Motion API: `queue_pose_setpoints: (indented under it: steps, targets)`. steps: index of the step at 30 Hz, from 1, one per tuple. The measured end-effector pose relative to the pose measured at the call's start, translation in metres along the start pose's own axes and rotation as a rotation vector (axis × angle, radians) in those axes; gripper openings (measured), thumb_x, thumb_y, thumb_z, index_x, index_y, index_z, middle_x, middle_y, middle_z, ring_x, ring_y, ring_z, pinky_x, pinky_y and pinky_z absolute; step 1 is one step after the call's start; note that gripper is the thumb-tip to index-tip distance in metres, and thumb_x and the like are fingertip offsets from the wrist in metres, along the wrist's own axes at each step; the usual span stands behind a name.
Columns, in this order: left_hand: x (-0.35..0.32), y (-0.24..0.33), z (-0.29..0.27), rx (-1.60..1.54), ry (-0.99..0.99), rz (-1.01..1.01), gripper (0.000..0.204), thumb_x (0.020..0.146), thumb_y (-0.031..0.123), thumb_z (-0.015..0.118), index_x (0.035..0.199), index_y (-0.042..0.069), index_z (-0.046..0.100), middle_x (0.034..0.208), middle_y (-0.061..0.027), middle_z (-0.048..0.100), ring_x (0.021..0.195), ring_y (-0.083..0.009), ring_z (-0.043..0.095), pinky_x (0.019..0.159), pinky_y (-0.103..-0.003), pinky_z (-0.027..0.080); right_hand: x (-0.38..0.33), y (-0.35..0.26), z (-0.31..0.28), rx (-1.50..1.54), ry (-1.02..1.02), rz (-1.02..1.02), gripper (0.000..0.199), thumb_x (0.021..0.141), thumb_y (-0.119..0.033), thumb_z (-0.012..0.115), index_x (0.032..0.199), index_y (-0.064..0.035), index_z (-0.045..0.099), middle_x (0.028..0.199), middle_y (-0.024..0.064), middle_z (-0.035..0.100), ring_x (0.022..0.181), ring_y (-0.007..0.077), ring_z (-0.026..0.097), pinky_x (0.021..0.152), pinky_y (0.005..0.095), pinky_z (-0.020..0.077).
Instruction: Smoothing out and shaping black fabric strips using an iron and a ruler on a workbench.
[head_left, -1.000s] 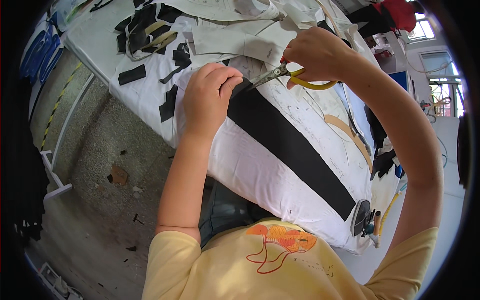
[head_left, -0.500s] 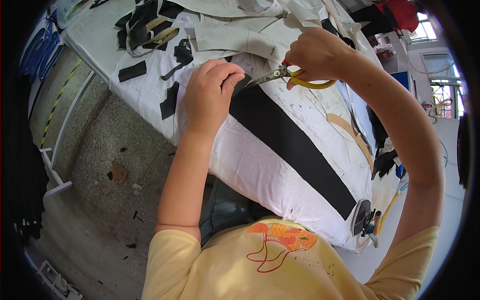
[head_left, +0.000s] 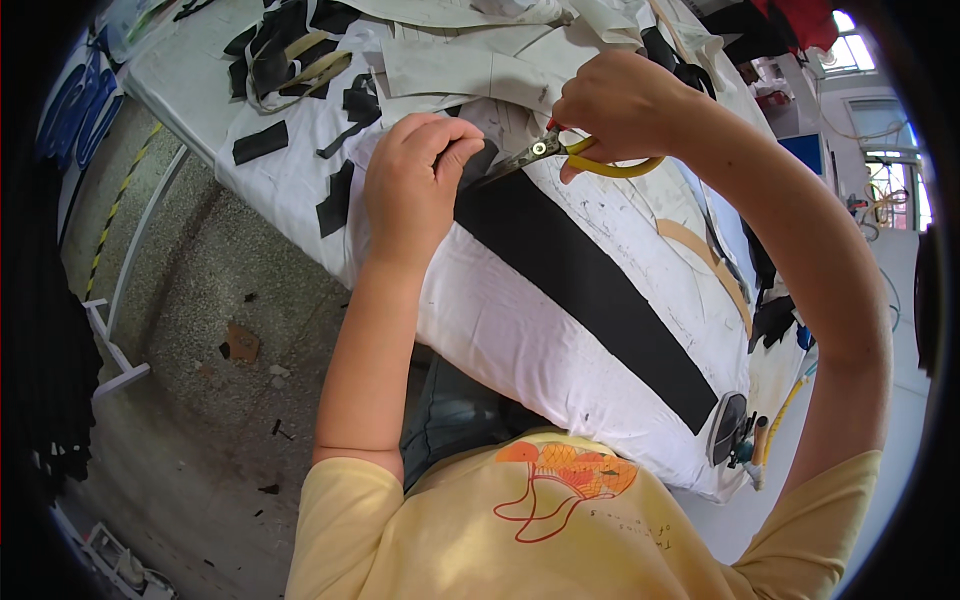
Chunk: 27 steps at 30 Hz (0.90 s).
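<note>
A long black strip of fabric (head_left: 590,285) lies slantwise across the white cloth on the table, its far end lifted a little. My left hand (head_left: 415,185) pinches that far end between thumb and fingers. In my right hand (head_left: 625,110) is a pair of scissors (head_left: 541,148) with yellow handles, gripped through the loops. The blades point left and lie across the black fabric just beside my left fingertips. Part of the fabric's end is hidden behind my left hand.
White cloth (head_left: 500,310) covers the table. Black scraps (head_left: 260,143) lie at the far left, pale paper patterns (head_left: 470,75) at the back. A curved brown pattern piece (head_left: 705,262) lies to the right. An iron (head_left: 728,428) stands at the near right corner.
The scissors have moved slightly left along the black fabric, their blades now reaching further across it. My left hand has shifted very little and keeps its pinch.
</note>
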<state>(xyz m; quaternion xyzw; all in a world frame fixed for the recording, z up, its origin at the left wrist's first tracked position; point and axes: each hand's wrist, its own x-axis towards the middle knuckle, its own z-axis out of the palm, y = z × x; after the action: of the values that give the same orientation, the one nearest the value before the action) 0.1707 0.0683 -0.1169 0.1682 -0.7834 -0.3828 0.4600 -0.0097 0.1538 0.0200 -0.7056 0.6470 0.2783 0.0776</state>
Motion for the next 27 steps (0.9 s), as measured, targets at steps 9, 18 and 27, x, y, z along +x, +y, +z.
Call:
queue_pose_setpoints:
  steps: [9,18,27]
  targets:
    - [0.002,0.005,-0.003,-0.005,0.014,-0.035,0.008,0.08,0.01,0.075,0.086,0.007,0.069,0.083,-0.0059,0.066,0.08,-0.0257,0.063,0.069,-0.035,0.05,-0.005,0.005,0.014,0.051,0.131,-0.082,0.053,0.072,-0.06,0.074,0.088,-0.009,0.073,0.069,0.003,0.065,0.07,0.0241,0.066,0.065,0.0379,0.0481]
    - [0.002,0.004,-0.002,-0.072,0.038,-0.036,0.008,0.08,0.009,0.075,0.085,0.005,0.069,0.084,-0.0062,0.067,0.079,-0.0246,0.064,0.069,-0.033,0.05,-0.001,-0.004,0.002,0.041,0.04,-0.045,0.047,0.07,-0.053,0.08,0.084,-0.0077,0.073,0.066,0.0048,0.064,0.071,0.0257,0.066,0.065,0.0382,0.0495]
    - [0.002,0.005,-0.004,-0.109,0.033,-0.018,0.009,0.08,0.007,0.075,0.086,0.005,0.069,0.085,-0.0061,0.067,0.079,-0.0241,0.064,0.07,-0.033,0.05,0.001,-0.006,-0.005,0.003,-0.06,-0.032,0.045,0.07,-0.052,0.08,0.084,-0.0093,0.073,0.066,0.0047,0.064,0.071,0.0264,0.066,0.065,0.0386,0.0492]
